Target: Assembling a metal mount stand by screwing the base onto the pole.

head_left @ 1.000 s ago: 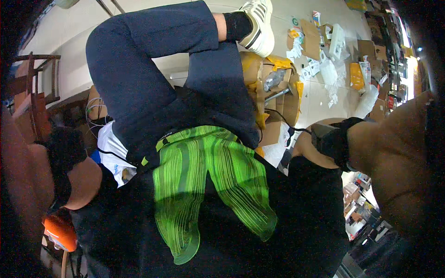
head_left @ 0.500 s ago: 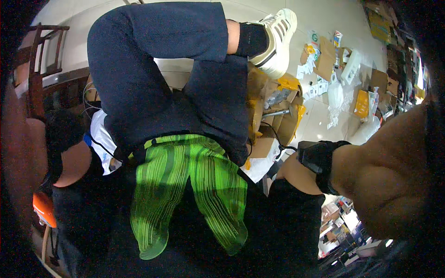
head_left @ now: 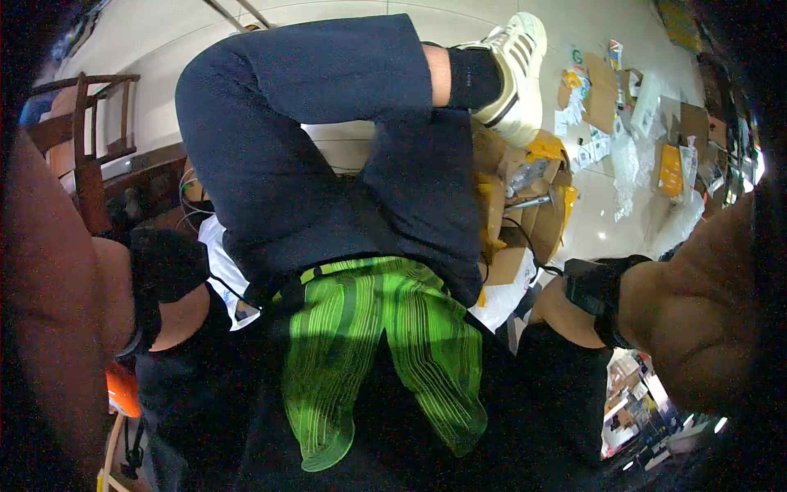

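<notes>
My left hand (head_left: 53, 312) is a dark, blurred shape at the left rim, very near the camera. A black strap (head_left: 168, 271) circles the wrist beside it. My right hand (head_left: 697, 320) fills the right rim, with a black wrist device (head_left: 602, 295) next to it. Both hands are raised, and their fingers lie outside the picture, so whether they hold anything is hidden. Between the arms, green striped cloth (head_left: 434, 336) hangs in two flaps over my black top, below my dark trousers (head_left: 279, 156). One leg is crossed, ending in a white shoe (head_left: 516, 86).
Close to my right leg stands an open cardboard box (head_left: 541, 213) with yellow tape and a cable. Flattened cardboard (head_left: 602, 94), clear plastic wrap (head_left: 627, 168) and an orange packet (head_left: 670, 170) litter the tiled floor. A dark wooden chair (head_left: 86, 139) stands at left, near a white bag (head_left: 221, 262).
The whole view has shifted, so my legs, the cloth and the floor items sit farther right. More of my left arm shows. Both hands stay raised at the rims.
</notes>
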Tool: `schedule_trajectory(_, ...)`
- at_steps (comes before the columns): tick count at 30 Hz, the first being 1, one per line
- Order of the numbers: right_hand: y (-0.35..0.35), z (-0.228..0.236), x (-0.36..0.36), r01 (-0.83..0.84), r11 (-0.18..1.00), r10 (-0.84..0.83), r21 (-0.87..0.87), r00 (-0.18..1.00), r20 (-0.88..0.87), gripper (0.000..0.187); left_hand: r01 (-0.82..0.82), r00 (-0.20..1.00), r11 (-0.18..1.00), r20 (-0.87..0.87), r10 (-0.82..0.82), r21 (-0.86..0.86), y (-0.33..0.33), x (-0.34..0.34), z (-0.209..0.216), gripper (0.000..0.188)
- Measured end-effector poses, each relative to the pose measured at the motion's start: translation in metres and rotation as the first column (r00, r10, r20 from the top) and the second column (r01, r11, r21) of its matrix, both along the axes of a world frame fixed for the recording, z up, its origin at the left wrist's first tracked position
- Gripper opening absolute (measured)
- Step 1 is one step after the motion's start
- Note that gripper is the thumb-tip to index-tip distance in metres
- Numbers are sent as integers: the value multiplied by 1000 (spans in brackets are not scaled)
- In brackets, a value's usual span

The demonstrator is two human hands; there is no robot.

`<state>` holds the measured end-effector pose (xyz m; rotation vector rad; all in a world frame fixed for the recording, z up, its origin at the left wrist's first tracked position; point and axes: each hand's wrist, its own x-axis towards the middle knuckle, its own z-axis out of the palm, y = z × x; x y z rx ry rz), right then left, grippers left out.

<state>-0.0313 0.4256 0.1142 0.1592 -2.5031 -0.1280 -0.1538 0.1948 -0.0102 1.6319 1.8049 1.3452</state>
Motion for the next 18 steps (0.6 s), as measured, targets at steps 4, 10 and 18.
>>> schedule_trajectory(4,-27,11,-17,22,999,-18,47,995,-94,32,-299,928,930,291,232,213,-75,-14,72,38)
schedule_trajectory(10,-65,-79,-75,-239,294,183,-925,964,-191,22,-381,860,854,476,186,355,-81,-68,51,34)
schedule_trajectory(18,-126,-162,-92,9,-261,486,-965,865,-123,24,-548,496,827,844,204,122,-75,-49,-13,31)
